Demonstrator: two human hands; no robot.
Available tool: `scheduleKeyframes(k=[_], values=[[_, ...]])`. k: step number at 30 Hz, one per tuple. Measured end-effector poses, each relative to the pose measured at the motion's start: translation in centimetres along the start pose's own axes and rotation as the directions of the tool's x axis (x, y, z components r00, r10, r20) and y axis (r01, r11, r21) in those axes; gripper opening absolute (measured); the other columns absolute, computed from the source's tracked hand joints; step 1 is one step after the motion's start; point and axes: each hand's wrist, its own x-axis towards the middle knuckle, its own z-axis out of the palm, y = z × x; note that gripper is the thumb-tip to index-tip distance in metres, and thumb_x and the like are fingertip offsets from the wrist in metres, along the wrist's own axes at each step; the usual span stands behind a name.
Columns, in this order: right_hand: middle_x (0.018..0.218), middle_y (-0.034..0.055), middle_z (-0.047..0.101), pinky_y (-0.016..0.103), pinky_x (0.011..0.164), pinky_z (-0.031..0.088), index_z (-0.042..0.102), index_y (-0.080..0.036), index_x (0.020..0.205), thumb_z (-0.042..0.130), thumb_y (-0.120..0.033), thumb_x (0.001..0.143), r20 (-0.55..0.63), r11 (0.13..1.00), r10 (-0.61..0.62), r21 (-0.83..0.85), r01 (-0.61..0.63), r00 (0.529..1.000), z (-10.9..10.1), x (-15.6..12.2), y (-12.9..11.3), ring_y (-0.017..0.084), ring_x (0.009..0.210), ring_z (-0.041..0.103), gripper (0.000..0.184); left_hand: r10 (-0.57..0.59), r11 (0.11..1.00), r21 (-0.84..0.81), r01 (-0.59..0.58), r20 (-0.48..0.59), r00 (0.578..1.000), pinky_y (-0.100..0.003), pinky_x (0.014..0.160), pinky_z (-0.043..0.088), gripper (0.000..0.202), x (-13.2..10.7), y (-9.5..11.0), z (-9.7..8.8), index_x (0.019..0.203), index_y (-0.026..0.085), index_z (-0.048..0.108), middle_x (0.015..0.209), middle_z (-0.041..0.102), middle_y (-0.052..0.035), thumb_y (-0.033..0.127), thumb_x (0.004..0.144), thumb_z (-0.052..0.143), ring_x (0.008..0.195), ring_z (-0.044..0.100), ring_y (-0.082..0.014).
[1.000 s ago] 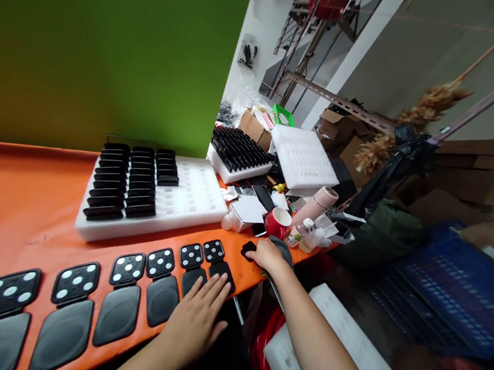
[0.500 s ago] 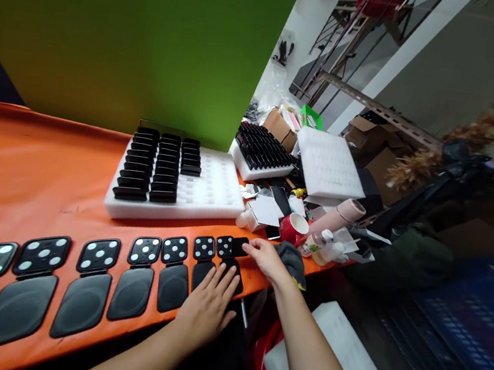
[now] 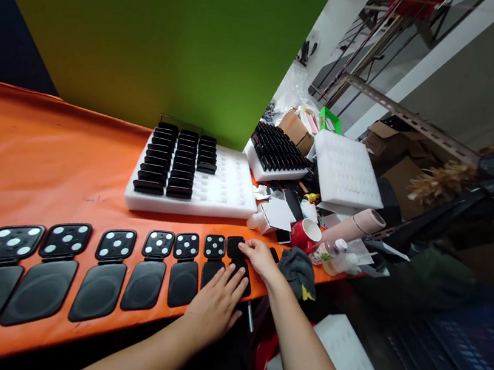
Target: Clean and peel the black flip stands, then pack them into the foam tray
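Observation:
A row of open black hinged cases (image 3: pixel 146 269) lies along the near edge of the orange table (image 3: pixel 39 162), each upper half showing white dots. My left hand (image 3: pixel 214 304) lies flat with fingers spread on the lower half of the rightmost case (image 3: pixel 236 263). My right hand (image 3: pixel 259 256) presses with curled fingers on a black piece set over that case's upper half, covering its dots. A small black piece lies just right of the right hand. A dark grey cloth (image 3: pixel 298 270) sits beside my right wrist.
A white foam tray (image 3: pixel 222 197) holds rows of closed black cases. Behind it stands a green board (image 3: pixel 167 33). To the right are a second filled tray (image 3: pixel 276 152), a white foam tray (image 3: pixel 345 171) with nothing in it, a red mug (image 3: pixel 306 233), small bottles and cardboard boxes.
My right hand has carried the black piece leftward from beside the cloth onto the rightmost case's upper half. The left hand has stayed on the lower half. The camera has turned left.

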Motion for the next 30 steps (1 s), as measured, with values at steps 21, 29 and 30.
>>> scheduleKeyframes(k=[21,29,30], values=[[0.053,-0.0048,0.047,0.021,0.05,0.03,0.046,-0.018,0.06,0.057,-0.045,0.07,0.037,0.917,0.026,-0.399,-0.009,0.999,-0.4,1.2,-1.0,0.01,0.051,0.043,0.031,-0.012,1.0,0.012,0.012,-0.006,1.0,-0.044,0.105,0.016,0.056,0.1,0.2,-0.2,0.134,0.02,0.03,0.142,0.027,-0.0066,0.043,0.083,0.038,0.13,0.018,-0.0284],[0.076,0.0045,0.059,0.026,0.063,0.032,0.053,-0.018,0.076,0.059,-0.041,0.072,-0.08,0.771,-0.053,-0.636,-0.01,0.995,-1.3,-0.1,-3.4,0.018,0.072,0.052,0.023,-0.008,0.999,0.031,0.008,-0.01,1.0,-0.043,0.105,0.018,0.055,0.0,0.1,-0.3,0.133,0.02,0.031,0.142,0.028,-0.0066,0.041,0.083,0.038,0.13,0.021,-0.0277],[0.08,0.0056,0.059,0.027,0.066,0.033,0.054,-0.019,0.079,0.056,-0.04,0.075,-0.081,0.758,-0.059,-0.653,-0.008,0.995,-1.9,-0.4,-3.4,0.018,0.075,0.053,0.021,-0.008,0.999,0.032,0.008,-0.012,1.0,-0.043,0.105,0.018,0.055,0.0,0.1,-0.3,0.133,0.02,0.031,0.142,0.028,-0.0064,0.041,0.083,0.039,0.13,0.02,-0.0276]])
